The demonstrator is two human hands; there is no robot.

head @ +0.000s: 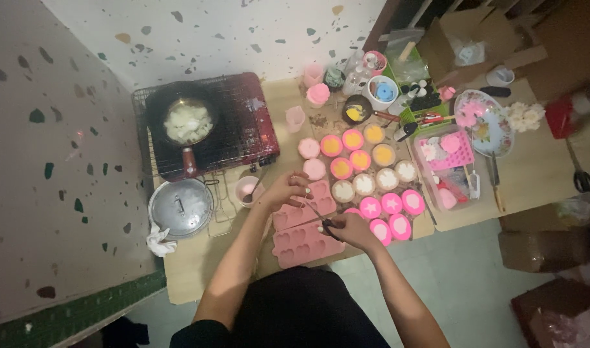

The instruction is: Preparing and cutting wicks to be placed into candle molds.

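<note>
- Right hand (352,227) is gripping small black-handled scissors (321,218), fingers curled shut around the handles; the blades are pointing up-left over a pink silicone mould (306,207).
- Left hand (287,188) is resting on the upper edge of that mould, fingers bent and close together, pressing on it; cannot tell whether anything is pinched between them.
- A second pink silicone mould (303,248) is lying just below the first, touching it, its heart-shaped cavities looking empty.
- Both moulds are sitting on a low wooden board (192,270), directly in front of the person.
- Round pink cups (353,138) are standing in rows just beyond the hands: some are holding yellow-orange filling, a row of pale cups (364,183) is holding whitish filling, and the nearest ones (392,203) are showing bright pink tops.
- A saucepan (187,122) of white chunks is sitting on a red portable stove (243,122), left of the moulds.
- A metal pot lid (181,207) is lying flat below the stove.
- A small pink bowl (248,189) with a spoon is standing just left of the left hand.
- A clear box (446,167) of pink pieces is standing to the right.
</note>
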